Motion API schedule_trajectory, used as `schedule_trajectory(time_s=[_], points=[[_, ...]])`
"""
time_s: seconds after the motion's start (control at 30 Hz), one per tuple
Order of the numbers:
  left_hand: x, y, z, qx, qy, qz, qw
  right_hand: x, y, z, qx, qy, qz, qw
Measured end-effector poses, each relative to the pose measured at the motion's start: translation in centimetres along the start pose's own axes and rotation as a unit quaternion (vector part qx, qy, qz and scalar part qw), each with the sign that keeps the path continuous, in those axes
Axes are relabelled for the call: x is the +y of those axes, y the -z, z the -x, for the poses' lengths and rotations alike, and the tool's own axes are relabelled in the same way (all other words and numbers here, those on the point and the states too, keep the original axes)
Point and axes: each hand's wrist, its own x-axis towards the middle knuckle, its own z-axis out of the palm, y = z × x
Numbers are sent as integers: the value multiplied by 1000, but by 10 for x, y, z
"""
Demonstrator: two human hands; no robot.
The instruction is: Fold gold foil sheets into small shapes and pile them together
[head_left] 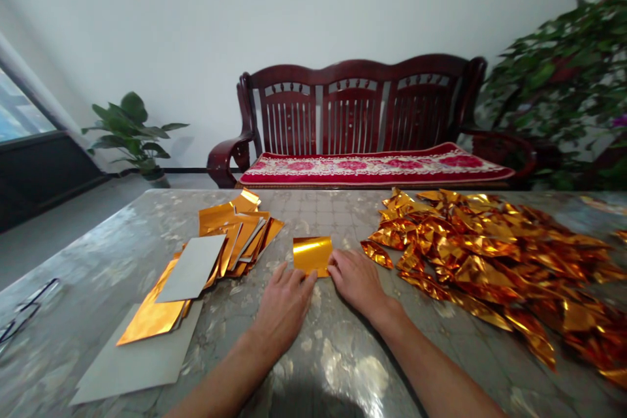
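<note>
A small square of gold foil (312,256) lies on the marble tabletop (93,274), its near edge under my fingertips. My left hand (287,305) presses that edge from the lower left, and my right hand (355,281) grips the lower right corner. Left of them sits a loose stack of gold foil sheets (238,235). A grey card (191,268) rests on it, and another grey card (137,356) lies under a gold sheet (149,307). A large heap of crumpled or folded gold foil strips (490,268) covers the right side.
A pair of glasses (24,313) lies at the table's left edge. Beyond the far edge stand a dark wooden bench (353,111) with a red cushion (372,170), a potted plant (130,134) and a leafy plant (558,78).
</note>
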Motion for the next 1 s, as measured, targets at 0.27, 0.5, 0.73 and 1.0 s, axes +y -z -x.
schedule_trajectory(time_s=[0.27, 0.5, 0.73, 1.0], points=[[13, 4, 1, -27, 22, -9, 999, 2, -1, 3, 22, -19, -14, 999], [15, 1, -1, -10, 21, -3, 1000, -21, -1, 5, 28, -42, 10, 999], [7, -4, 4, -13, 16, 1, 1000, -9, 0, 10, 18, -67, 15, 997], [-4, -3, 11, -19, 45, 0, 999, 11, -3, 13, 28, -76, -42, 996]])
